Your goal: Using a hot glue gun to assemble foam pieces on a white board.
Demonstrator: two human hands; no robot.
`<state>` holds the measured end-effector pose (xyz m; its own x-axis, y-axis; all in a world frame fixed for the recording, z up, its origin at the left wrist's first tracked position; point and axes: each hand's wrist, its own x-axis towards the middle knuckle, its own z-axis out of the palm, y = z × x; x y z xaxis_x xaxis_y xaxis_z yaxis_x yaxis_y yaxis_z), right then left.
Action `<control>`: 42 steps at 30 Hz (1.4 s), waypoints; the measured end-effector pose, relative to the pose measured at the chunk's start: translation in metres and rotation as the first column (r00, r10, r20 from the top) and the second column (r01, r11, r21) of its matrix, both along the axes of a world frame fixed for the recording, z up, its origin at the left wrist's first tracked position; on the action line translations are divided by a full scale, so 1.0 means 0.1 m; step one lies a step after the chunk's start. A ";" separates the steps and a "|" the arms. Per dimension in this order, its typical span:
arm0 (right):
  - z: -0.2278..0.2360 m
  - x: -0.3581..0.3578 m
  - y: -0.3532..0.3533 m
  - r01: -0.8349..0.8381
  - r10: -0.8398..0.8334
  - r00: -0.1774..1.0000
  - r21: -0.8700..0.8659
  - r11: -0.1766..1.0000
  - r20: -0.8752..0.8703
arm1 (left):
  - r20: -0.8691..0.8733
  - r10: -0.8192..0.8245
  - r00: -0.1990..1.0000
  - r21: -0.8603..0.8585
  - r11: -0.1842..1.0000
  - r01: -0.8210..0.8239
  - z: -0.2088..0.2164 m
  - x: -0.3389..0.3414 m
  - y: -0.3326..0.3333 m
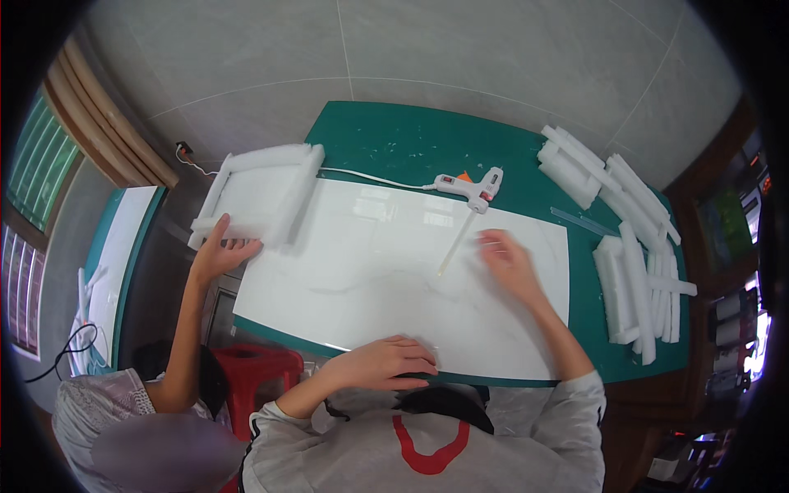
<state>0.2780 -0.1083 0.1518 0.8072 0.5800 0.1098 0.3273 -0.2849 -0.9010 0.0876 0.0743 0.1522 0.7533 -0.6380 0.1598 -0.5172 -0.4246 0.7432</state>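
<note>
My left hand [386, 363] lies flat with its fingers stretched out at the near edge of a glossy white board [353, 287], holding nothing. Over the board's right part, my right hand [509, 264] is slightly blurred, its fingers loosely bent and apart with nothing visible in them. Just left of those fingers, a long pale glue stick [457, 245] reaches out from a white hot glue gun [475, 191]. The gun lies at the board's far edge, with an orange piece [465, 177] beside it. I cannot tell whether my right fingers touch the stick.
At the left, another person's hand [220, 253] grips a white foam frame [306, 193]. White foam strips [633, 287] and blocks [571, 168] lie on the green table's [394, 131] right side. The gun's white cord [370, 176] runs left to a wall socket [184, 149]. A red stool [255, 370] stands below.
</note>
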 end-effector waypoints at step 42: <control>-0.21 -0.86 -2.23 0.631 -0.064 0.550 0.365 0.684 -0.832 | -0.138 0.145 0.980 -0.134 0.977 -0.163 0.54 0.80 0.86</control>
